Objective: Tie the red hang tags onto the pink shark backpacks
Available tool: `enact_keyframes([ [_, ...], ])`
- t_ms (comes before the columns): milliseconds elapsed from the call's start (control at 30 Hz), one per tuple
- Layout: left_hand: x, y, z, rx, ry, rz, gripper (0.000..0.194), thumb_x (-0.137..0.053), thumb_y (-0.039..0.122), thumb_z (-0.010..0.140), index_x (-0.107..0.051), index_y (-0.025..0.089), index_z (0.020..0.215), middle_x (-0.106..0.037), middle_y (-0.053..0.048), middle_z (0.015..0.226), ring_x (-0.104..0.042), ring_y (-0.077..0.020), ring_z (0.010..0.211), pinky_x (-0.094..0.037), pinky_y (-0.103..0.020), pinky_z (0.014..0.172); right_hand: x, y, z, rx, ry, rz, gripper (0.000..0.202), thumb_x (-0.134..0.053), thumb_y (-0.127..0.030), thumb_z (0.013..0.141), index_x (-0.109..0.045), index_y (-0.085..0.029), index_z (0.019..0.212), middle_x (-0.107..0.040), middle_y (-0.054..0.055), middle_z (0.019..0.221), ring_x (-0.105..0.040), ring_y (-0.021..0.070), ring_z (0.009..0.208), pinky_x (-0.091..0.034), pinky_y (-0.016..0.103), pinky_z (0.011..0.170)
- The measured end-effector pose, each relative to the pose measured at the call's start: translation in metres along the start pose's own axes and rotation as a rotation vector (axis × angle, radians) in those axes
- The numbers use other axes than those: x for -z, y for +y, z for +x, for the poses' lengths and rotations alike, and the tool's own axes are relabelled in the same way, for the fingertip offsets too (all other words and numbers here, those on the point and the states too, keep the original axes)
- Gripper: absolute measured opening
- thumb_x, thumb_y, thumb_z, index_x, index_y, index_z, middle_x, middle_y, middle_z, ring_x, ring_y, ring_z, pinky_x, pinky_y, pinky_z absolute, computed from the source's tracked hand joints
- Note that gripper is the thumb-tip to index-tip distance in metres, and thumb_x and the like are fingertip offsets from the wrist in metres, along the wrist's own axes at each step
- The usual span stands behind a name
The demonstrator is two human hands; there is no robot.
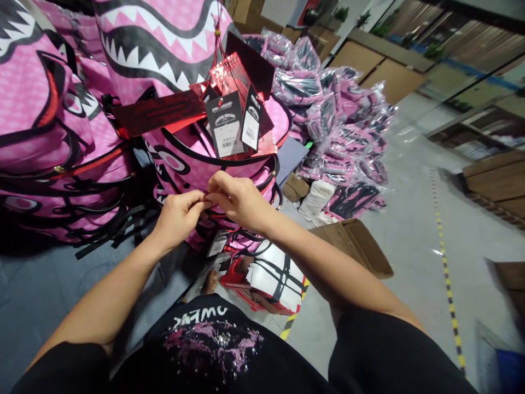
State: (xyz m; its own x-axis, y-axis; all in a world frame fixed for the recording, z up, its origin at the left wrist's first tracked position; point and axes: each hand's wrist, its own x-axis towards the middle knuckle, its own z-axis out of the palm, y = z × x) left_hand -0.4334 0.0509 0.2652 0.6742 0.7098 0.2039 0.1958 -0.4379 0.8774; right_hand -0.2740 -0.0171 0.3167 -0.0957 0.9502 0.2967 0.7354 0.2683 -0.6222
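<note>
A pink backpack (172, 148) with a printed shark mouth stands before me on a stack of similar bags. Black and red hang tags (226, 127) with dark strings lie across its top and front pocket. My left hand (180, 216) and my right hand (233, 200) meet at the backpack's lower front, fingertips pinched close together. Whatever sits between the fingers is too small to make out.
More pink backpacks (61, 126) are stacked at the left. Plastic-wrapped pink bags (348, 137) are heaped behind to the right. Below my right forearm are a white and red bundle (276, 276) and a cardboard box (356, 246) on the floor.
</note>
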Motion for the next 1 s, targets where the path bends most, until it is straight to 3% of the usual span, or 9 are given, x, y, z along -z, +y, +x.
enact_keyframes([
  [100,0.001,0.001,-0.001,-0.019,0.112,0.125,0.009,-0.058,0.022,0.081,-0.066,0.017,0.082,-0.068,0.001,0.072,-0.061,-0.0111,0.062,-0.042,-0.02,0.058,-0.001,0.0,-0.002,-0.006,0.016,0.026,0.004,-0.049,-0.017,0.086,-0.047,-0.019,0.084,-0.055,-0.003,0.071,-0.049,0.0091,0.062,-0.034,0.021,0.06],
  [200,0.002,0.002,-0.002,-0.015,-0.068,-0.008,0.016,-0.054,0.027,0.087,-0.066,0.017,0.087,-0.07,0.001,0.073,-0.063,-0.0117,0.064,-0.044,-0.02,0.059,-0.003,0.0,-0.004,-0.003,0.031,0.016,0.004,-0.05,-0.018,0.087,-0.047,-0.019,0.083,-0.055,-0.003,0.069,-0.049,0.0089,0.061,-0.035,0.02,0.06],
  [233,0.002,0.002,-0.002,-0.02,-0.076,0.001,0.017,-0.052,0.027,0.087,-0.067,0.017,0.087,-0.07,0.001,0.072,-0.063,-0.012,0.064,-0.044,-0.02,0.059,-0.004,0.0,-0.004,-0.004,0.032,0.008,0.005,-0.05,-0.018,0.087,-0.047,-0.019,0.083,-0.055,-0.003,0.069,-0.049,0.0089,0.061,-0.034,0.02,0.059],
  [367,0.001,0.001,-0.002,-0.06,0.133,0.182,0.009,-0.059,0.022,0.08,-0.065,0.017,0.083,-0.07,-0.001,0.077,-0.063,-0.0134,0.069,-0.044,-0.022,0.063,-0.005,0.0,-0.006,-0.009,0.039,0.009,0.005,-0.051,-0.019,0.087,-0.047,-0.019,0.083,-0.055,-0.003,0.07,-0.049,0.0088,0.06,-0.034,0.02,0.059],
  [500,0.001,0.001,-0.003,-0.06,-0.059,0.05,0.017,-0.052,0.025,0.087,-0.066,0.018,0.093,-0.069,0.001,0.074,-0.062,-0.0119,0.062,-0.044,-0.021,0.06,-0.005,-0.001,-0.007,-0.006,0.047,0.004,0.006,-0.05,-0.019,0.088,-0.047,-0.019,0.083,-0.056,-0.003,0.072,-0.051,0.0091,0.062,-0.036,0.021,0.06],
  [633,0.001,0.003,-0.003,-0.105,0.108,0.214,0.01,-0.057,0.019,0.082,-0.067,0.017,0.084,-0.069,0.001,0.074,-0.063,-0.013,0.066,-0.043,-0.022,0.062,-0.005,0.0,-0.01,-0.015,0.042,0.041,0.005,-0.049,-0.016,0.088,-0.046,-0.019,0.085,-0.058,-0.002,0.073,-0.055,0.0099,0.064,-0.037,0.021,0.061],
  [767,-0.005,0.005,-0.005,-0.111,-0.022,0.101,0.017,-0.052,0.018,0.087,-0.067,0.02,0.093,-0.071,0.001,0.079,-0.065,-0.0122,0.068,-0.045,-0.021,0.064,-0.006,0.001,-0.015,0.013,0.081,0.011,0.004,-0.05,-0.017,0.089,-0.049,-0.019,0.086,-0.059,-0.001,0.074,-0.056,0.0108,0.065,-0.039,0.022,0.062],
  [900,-0.012,0.006,-0.006,-0.117,0.123,0.27,0.013,-0.054,0.018,0.087,-0.067,0.019,0.088,-0.072,-0.002,0.082,-0.067,-0.016,0.075,-0.044,-0.025,0.067,-0.004,0.001,-0.018,-0.027,0.114,-0.003,0.004,-0.052,-0.018,0.089,-0.051,-0.02,0.086,-0.061,0.0,0.074,-0.058,0.0114,0.063,-0.042,0.022,0.059],
  [1000,-0.015,0.005,-0.006,-0.126,0.054,0.189,0.014,-0.054,0.019,0.089,-0.067,0.021,0.095,-0.074,-0.001,0.087,-0.069,-0.016,0.079,-0.046,-0.024,0.067,-0.002,0.0,-0.02,-0.036,0.118,-0.046,0.004,-0.053,-0.021,0.089,-0.053,-0.021,0.085,-0.063,0.0,0.073,-0.059,0.0117,0.062,-0.044,0.021,0.057],
])
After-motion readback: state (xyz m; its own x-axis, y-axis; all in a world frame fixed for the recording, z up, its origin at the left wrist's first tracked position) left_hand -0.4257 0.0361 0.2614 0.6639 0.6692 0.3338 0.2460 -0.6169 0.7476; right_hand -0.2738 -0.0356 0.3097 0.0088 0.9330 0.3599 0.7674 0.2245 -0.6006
